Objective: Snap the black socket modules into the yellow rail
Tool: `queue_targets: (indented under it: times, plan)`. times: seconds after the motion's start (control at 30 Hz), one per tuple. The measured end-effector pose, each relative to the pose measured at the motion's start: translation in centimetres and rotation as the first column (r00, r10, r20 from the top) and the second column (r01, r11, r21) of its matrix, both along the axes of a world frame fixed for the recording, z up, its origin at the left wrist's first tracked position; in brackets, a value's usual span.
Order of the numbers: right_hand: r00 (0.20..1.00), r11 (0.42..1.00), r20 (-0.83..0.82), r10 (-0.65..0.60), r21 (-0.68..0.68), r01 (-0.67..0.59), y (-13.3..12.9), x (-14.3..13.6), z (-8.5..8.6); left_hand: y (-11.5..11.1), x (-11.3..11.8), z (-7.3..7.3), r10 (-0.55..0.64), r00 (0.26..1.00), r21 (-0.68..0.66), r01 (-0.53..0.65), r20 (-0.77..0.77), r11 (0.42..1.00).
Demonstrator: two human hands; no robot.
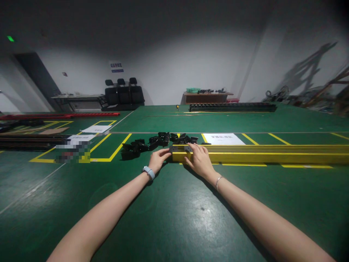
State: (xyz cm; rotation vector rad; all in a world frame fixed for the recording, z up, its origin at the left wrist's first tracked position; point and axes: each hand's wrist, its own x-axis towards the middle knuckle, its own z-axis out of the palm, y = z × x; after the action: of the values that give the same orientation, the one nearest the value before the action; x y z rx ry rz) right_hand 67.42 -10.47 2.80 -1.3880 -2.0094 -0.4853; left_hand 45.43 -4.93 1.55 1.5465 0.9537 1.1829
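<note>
Yellow rail point(259, 157), fitting apparently at an early stage

Two small grey blocks point(187, 149) show at the left end of the long, straight, grooved rail, which lies on the smooth green floor point(174, 222). The left hand point(156, 160), narrow, pinches the outer block; the right hand point(201, 162) spreads over the end, its grip uncertain. Many glossy, angular black pieces point(139, 145) remain loose nearby.

Flr point(174, 218): ylw rail point(272, 157), blk pcs point(156, 141)
</note>
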Motion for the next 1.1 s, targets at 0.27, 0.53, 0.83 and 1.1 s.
queue_targets:
  times: [0.27, 0.53, 0.83, 1.1]
  plan:
    - [0.992, 0.999, 0.127, 0.027, -0.03, -0.024, -0.5, -2.7, 1.0, -0.2, 0.3, -0.3, -0.037, 0.999, -0.085, 0.04, 0.038, 0.996]
    - [0.986, 0.999, 0.166, 0.014, -0.054, -0.005, 0.0, -4.0, 1.1, -0.4, 0.1, 0.5, -0.083, 0.992, 0.091, 0.091, -0.09, 0.992]
    - [0.984, 0.999, 0.179, 0.006, -0.054, 0.004, 0.5, -3.2, 1.1, 2.2, -6.1, 2.5, 0.666, 0.543, 0.693, -0.198, -0.512, 0.694]
    - [0.986, 0.997, 0.151, 0.072, -0.051, -0.065, 1.4, -2.0, 0.7, 4.2, -9.7, 0.8, 0.742, 0.286, 0.696, -0.261, -0.607, 0.67]
